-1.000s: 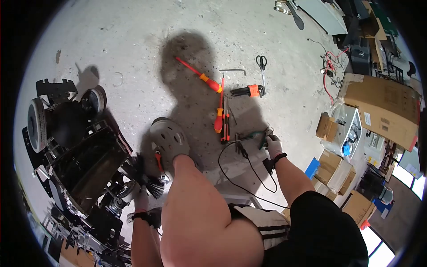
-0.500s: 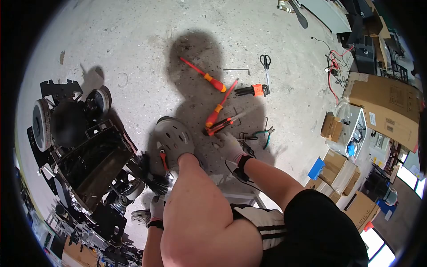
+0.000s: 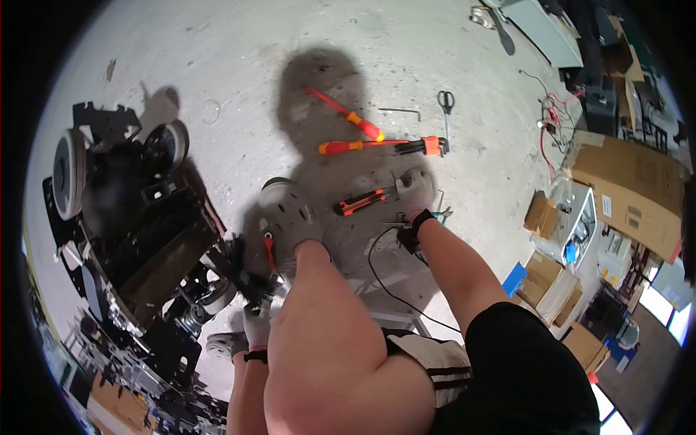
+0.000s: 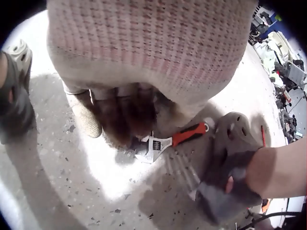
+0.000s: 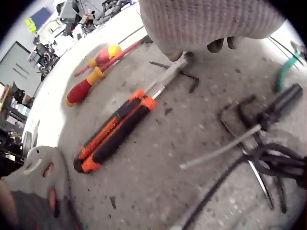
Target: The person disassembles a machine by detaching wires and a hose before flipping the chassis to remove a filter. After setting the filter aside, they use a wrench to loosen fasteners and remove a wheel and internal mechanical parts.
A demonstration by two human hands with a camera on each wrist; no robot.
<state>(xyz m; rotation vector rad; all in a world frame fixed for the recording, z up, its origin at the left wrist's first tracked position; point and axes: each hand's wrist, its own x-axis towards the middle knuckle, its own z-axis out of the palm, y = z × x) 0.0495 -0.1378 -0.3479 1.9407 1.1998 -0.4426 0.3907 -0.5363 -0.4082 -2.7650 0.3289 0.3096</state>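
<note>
My gloved right hand (image 3: 417,190) is low over the floor at the blade end of a black-and-orange-handled tool (image 3: 360,202). In the right wrist view its bent fingertips (image 5: 216,45) are right by the grey blade (image 5: 165,72) and a hex key (image 5: 194,85); whether they pinch either I cannot tell. Green-handled pliers (image 5: 288,69) lie beside that hand. My gloved left hand (image 3: 255,328) hangs by my leg, fingers loosely curled around nothing. Below it in the left wrist view lies an adjustable wrench (image 4: 163,143) with a red handle.
Two red-and-yellow screwdrivers (image 3: 366,129) (image 3: 341,148), a hex key set in an orange holder (image 3: 431,146) and scissors (image 3: 446,105) lie ahead. A wheeled black machine (image 3: 138,239) with a brush stands left. A black cable (image 3: 391,293) runs by my right arm; cardboard boxes (image 3: 623,188) stand right.
My right hand went from the pliers to the orange-handled tool, then forward and right to its blade end. One screwdriver and that tool have turned sideways. My left hand moved away from the machine.
</note>
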